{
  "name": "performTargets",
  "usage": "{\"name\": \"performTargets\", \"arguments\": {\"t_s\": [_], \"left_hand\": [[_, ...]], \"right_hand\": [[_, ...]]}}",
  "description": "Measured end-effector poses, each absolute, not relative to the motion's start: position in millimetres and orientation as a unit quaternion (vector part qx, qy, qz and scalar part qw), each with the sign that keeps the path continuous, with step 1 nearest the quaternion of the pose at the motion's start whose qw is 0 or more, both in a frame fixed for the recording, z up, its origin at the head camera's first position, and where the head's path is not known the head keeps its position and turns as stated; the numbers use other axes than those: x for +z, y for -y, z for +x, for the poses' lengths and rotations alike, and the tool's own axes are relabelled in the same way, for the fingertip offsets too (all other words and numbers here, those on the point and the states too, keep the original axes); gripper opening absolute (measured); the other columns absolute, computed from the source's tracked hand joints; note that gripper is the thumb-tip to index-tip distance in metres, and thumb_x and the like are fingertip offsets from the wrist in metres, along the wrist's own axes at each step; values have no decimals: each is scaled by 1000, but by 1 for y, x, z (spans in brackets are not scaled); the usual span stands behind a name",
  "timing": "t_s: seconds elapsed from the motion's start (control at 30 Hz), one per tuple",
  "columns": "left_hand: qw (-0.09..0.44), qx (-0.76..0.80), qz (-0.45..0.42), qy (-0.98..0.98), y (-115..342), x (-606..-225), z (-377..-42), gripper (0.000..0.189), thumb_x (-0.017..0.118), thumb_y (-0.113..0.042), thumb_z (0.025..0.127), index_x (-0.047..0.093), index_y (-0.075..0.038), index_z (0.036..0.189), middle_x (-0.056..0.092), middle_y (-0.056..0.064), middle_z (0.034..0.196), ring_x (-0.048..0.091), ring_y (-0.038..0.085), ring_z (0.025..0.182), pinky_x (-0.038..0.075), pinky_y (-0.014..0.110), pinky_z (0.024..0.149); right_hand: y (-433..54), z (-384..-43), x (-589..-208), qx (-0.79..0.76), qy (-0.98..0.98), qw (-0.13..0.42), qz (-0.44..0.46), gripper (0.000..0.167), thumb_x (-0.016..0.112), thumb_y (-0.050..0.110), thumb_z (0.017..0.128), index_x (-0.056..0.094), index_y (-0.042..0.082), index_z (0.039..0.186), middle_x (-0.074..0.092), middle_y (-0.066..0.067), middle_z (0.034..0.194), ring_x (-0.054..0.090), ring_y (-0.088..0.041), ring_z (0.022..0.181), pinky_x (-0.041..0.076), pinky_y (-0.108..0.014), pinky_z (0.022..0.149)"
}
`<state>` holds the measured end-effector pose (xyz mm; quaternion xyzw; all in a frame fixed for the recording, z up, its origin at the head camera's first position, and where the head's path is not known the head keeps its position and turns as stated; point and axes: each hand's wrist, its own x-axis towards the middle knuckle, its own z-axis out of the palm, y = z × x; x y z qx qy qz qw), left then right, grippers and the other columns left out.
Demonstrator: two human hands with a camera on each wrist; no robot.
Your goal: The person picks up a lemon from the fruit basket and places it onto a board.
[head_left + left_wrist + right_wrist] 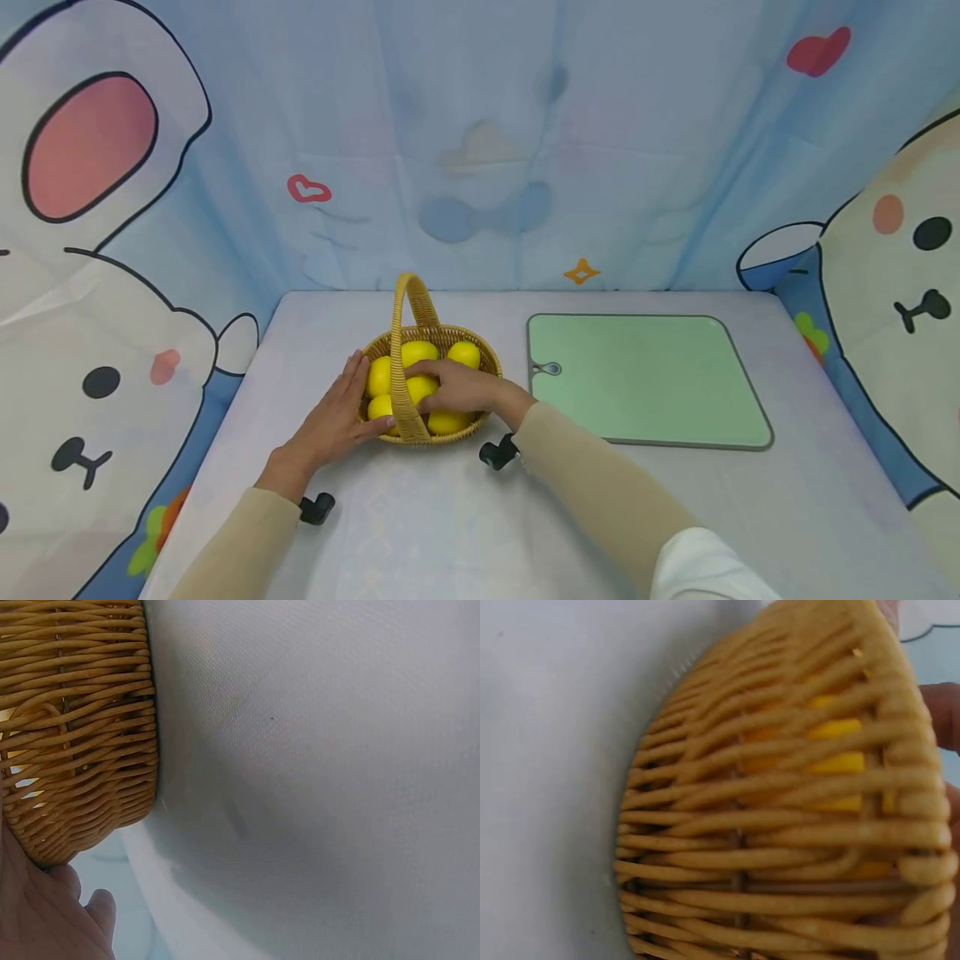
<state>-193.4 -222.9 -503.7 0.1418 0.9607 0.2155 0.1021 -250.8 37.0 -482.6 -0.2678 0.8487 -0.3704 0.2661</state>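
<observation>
A wicker basket (491,360) with a tall arched handle stands on the table, full of several yellow lemons (464,354). My left hand (333,421) rests against its left side, fingers straight along the rim and thumb by the front edge. In the left wrist view, that hand's palm (34,915) lies close against the woven wall (82,750). Over the basket's right rim reaches my right hand (465,387), its thumb and fingers around a lemon (420,387) near the handle. The right wrist view shows mostly woven wall (780,825), which hides most of that hand.
To the right of the basket lies a pale green cutting board (645,383) with a grey edge. A white cloth (420,517) covers the table. Behind it hangs a blue printed curtain (480,125), and cartoon-printed cloth flanks both sides.
</observation>
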Motion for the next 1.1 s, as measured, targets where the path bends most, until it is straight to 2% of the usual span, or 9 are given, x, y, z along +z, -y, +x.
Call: {"name": "performTargets", "arguments": {"t_s": [0.2, 0.47, 0.53, 0.77, 0.97, 1.1], "left_hand": [[101, 225, 142, -959, 223, -502, -193, 118, 61, -73, 95, -2, -7, 170, -7, 12, 179, 7, 39, 164, 20, 62, 130], [102, 223, 140, -959, 222, -501, -192, 117, 63, -70, 95, -2, -6, 170, -7, 13, 179, 6, 39, 164, 19, 61, 131], [103, 225, 140, -959, 222, -501, -192, 117, 63, -70, 95, -1, -6, 170, -7, 13, 179, 7, 39, 164, 19, 61, 131], [100, 227, 140, -959, 222, -502, -193, 118, 63, -70, 95, -1, -6, 170, -7, 13, 179, 7, 39, 164, 20, 61, 131], [97, 228, 139, -959, 222, -504, -194, 118, 64, -70, 94, 0, -5, 170, -6, 13, 179, 7, 38, 164, 20, 60, 131], [102, 229, 136, -959, 222, -503, -193, 119, 65, -70, 94, 0, -6, 170, -7, 13, 179, 7, 38, 164, 20, 60, 131]], "right_hand": [[-41, -254, -481, -426, -821, 275, -263, 51, 76, 19, 95, 58, 24, 142, 55, 0, 151, 53, -21, 131, 45, -44, 117], [-45, -258, -480, -438, -803, 295, -276, 51, 82, 17, 91, 56, 26, 134, 53, 0, 150, 52, -21, 131, 44, -42, 117], [-45, -259, -480, -439, -799, 302, -278, 55, 84, 18, 90, 54, 26, 136, 53, -1, 149, 51, -21, 132, 43, -42, 118], [-43, -259, -473, -360, -828, 315, -292, 87, 86, 29, 86, 43, 26, 161, 45, -2, 163, 45, -25, 143, 36, -49, 124], [-43, -258, -470, -340, -828, 331, -298, 79, 86, 30, 82, 48, 28, 152, 48, -1, 159, 48, -23, 136, 40, -47, 119], [-43, -258, -469, -354, -817, 340, -303, 79, 88, 28, 80, 47, 27, 147, 49, -2, 158, 48, -21, 137, 39, -44, 121]]}}
